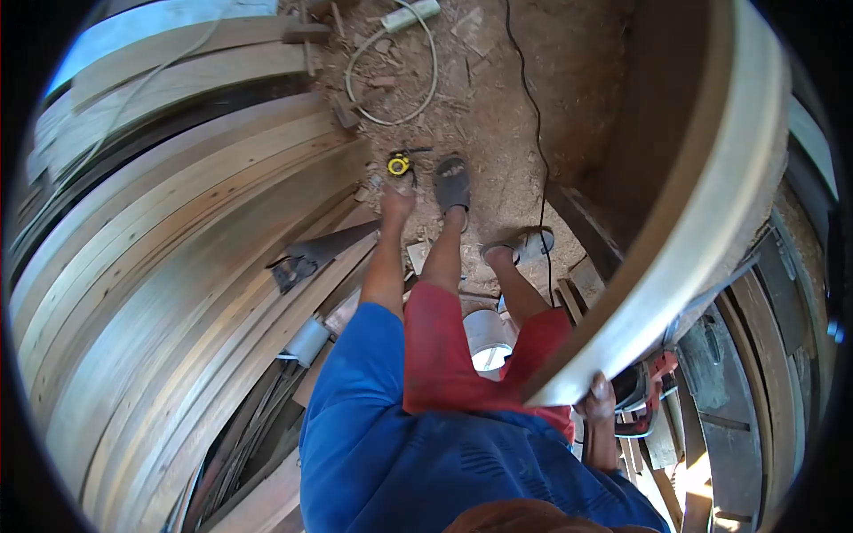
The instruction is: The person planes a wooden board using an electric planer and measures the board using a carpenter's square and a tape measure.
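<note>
My left hand (399, 201) reaches down over the dusty ground, its fingers closed on a yellow and black tape measure (399, 164). The tape measure is beside my left sandal (452, 184). On the right, my right hand (601, 401) grips the lower end of a large wooden board (657, 302). That board stands tilted and stretches up to the top right of the view. Part of my right hand is hidden behind the board's edge.
Long planks (169, 293) lie stacked on the left, with a handsaw (333, 245) on them. A white bucket (486, 334) is between my legs. A red and black power tool (656, 384) is at the right. A black cable (536, 115) and a white cord (434, 67) cross the ground.
</note>
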Demonstrator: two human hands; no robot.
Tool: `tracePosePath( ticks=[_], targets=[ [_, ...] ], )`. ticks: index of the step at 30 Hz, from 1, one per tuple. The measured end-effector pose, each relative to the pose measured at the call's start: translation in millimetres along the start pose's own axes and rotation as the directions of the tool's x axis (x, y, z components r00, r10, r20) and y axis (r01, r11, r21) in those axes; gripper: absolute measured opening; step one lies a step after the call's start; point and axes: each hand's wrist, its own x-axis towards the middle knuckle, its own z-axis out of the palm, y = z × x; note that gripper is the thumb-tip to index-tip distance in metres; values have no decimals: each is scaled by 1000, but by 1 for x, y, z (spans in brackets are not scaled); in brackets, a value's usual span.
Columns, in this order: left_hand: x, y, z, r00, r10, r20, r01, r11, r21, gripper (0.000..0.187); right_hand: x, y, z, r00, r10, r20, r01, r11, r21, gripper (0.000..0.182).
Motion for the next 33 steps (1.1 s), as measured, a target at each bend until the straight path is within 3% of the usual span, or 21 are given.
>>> tracePosePath(
  ticks=[5, 7, 10, 13, 16, 17, 20, 21, 25, 27, 29, 30, 31, 32, 33],
  targets=[
    [89, 0, 38, 998, -64, -16, 62, 993, -103, 100, -27, 10, -36, 944, 244, -223, -259, 965, -36, 88],
    [156, -43, 92, 993, 70, -97, -86, 980, -178, 104, -31, 11, -36, 906, 319, -279, -337, 941, -21, 87],
    [190, -42, 118, 993, -8, -119, 1, 998, -66, 106, -28, 14, -29, 863, 383, -330, -406, 914, -2, 85],
    [178, 3, 119, 913, -309, -266, 315, 949, -21, 100, -19, 17, -24, 833, 426, -353, -451, 893, 12, 83],
    [166, 29, 87, 910, -415, 4, 381, 832, -404, 90, -13, 20, -21, 821, 450, -352, -474, 880, 19, 81],
    [180, 27, 84, 887, -459, -44, 423, 848, -319, 73, -9, 20, -21, 826, 448, -343, -471, 882, 17, 81],
    [256, -60, 100, 903, -421, -81, 194, 570, -798, 61, 1, 20, -22, 844, 433, -318, -457, 890, -1, 79],
    [216, -27, 63, 890, -448, -90, 245, 635, -732, 52, 4, 18, -23, 855, 422, -303, -447, 895, -15, 78],
    [171, -63, 54, 902, -432, -8, 341, 722, -602, 74, 10, 1, -32, 896, 370, -244, -399, 914, -79, 76],
    [116, -72, 43, 926, -377, -2, 316, 779, -542, 71, 8, -9, -36, 919, 336, -206, -363, 925, -112, 75],
    [57, -88, 32, 957, -291, 6, 251, 816, -520, 68, 6, -17, -36, 939, 302, -162, -325, 934, -145, 74],
    [32, -104, 31, 995, -96, -33, 63, 840, -540, 57, 6, -20, -35, 946, 294, -135, -313, 937, -156, 73],
    [-10, -90, 12, 982, -173, 74, 186, 833, -521, 34, 6, -23, -34, 951, 288, -111, -304, 937, -175, 72],
    [-29, -114, 21, 1000, 14, -2, -12, 788, -616, 24, 6, -23, -31, 955, 285, -87, -297, 936, -191, 72],
    [-55, -112, 14, 994, 81, -67, -104, 849, -518, 26, 6, -24, -30, 959, 276, -67, -284, 936, -207, 71]
  ],
)
